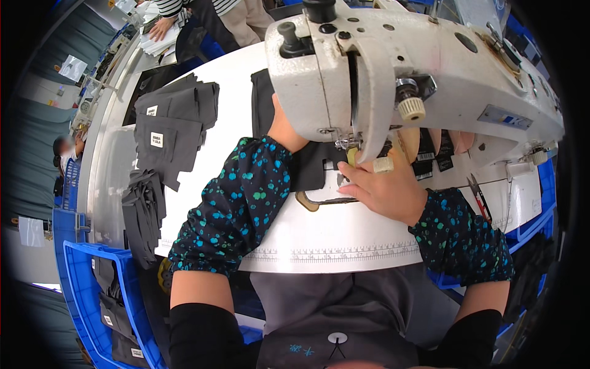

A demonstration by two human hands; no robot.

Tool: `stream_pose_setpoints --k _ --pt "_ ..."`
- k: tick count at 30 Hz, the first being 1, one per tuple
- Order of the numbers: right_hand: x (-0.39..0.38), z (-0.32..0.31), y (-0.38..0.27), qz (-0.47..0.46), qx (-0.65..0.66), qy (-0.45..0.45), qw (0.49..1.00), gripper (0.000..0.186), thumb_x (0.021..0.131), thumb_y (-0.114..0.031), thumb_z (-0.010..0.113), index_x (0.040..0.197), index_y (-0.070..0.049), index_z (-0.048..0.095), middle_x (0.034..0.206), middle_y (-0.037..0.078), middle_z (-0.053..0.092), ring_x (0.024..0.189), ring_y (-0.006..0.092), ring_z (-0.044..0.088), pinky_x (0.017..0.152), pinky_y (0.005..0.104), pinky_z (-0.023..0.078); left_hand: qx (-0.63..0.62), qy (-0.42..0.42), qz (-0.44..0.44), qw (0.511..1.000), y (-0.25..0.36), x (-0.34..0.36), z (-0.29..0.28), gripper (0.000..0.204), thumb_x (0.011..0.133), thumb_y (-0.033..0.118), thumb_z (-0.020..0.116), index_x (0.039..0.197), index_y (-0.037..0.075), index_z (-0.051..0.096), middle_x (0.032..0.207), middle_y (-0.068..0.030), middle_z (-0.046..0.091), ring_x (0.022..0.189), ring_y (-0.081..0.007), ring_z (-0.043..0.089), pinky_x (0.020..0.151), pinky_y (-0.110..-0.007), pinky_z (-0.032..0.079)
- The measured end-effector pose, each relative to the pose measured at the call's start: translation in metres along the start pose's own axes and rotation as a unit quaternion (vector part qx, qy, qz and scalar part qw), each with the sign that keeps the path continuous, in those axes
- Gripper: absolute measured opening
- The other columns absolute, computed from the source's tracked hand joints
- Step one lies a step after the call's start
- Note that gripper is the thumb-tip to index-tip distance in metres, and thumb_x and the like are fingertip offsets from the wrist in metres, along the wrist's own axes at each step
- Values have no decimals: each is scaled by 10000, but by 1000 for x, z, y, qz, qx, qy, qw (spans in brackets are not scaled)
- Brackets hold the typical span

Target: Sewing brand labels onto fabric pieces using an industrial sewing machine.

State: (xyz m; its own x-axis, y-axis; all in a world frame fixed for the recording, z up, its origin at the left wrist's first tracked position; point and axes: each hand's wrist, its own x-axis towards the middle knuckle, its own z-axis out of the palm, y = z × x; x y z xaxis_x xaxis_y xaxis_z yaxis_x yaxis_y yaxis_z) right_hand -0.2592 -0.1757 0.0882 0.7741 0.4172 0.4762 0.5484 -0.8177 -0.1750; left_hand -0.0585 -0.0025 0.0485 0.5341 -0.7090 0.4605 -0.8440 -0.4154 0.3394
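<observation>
A white sewing machine (307, 80) stands over the worktable, its needle area (344, 144) just beyond my right hand. Under the machine head lies a dark grey fabric piece (309, 169). My left hand (285, 128) rests at the fabric's left side; the machine head hides its fingers. My right hand (393, 187) lies beside the needle, right of the fabric, with two fingers stretched apart toward its edge. One finger on it wears a beige wrap (382, 164). Both forearms have dark sleeve covers with blue and green spots.
Stacks of grey fabric pieces with white labels (157, 140) lie on the left of the table. A blue crate (126, 289) holds more at lower left. Thread snips (479, 198) and black tags (444, 161) lie at right. Another person's hand (161, 29) rests on white sheets.
</observation>
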Motion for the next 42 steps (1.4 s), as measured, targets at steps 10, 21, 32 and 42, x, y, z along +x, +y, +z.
stream_pose_setpoints --k 10,21,32,42 --pt "1 6 8 14 -6 37 999 388 842 -369 772 1103 -83 747 751 99 613 811 302 586 776 416 466 -10 42 27 999 -39 19 16 331 879 244 681 1203 187 720 1186 -56 710 1205 -287 586 1005 -542 390" --pt "1 2 2 -24 -36 31 999 310 870 -325 738 1066 -85 751 796 99 633 839 295 612 764 415 478 0 102 62 993 -50 15 17 370 899 264 651 1259 195 697 1207 -58 706 1247 -287 569 1025 -577 394" --pt "-3 -4 -9 -194 144 -78 967 548 842 -351 769 1244 -2 640 1275 132 647 1218 297 604 1049 437 478 435 -103 -208 870 56 -64 -81 424 909 543 674 909 120 658 726 -72 676 597 -254 693 601 -411 552" --pt "-3 -4 -11 -222 92 -71 968 501 874 -387 739 1172 9 665 1246 154 667 1209 295 622 1070 428 475 17 -144 -63 987 76 -50 -92 433 799 405 824 1030 69 677 994 -99 699 991 -273 662 939 -537 449"
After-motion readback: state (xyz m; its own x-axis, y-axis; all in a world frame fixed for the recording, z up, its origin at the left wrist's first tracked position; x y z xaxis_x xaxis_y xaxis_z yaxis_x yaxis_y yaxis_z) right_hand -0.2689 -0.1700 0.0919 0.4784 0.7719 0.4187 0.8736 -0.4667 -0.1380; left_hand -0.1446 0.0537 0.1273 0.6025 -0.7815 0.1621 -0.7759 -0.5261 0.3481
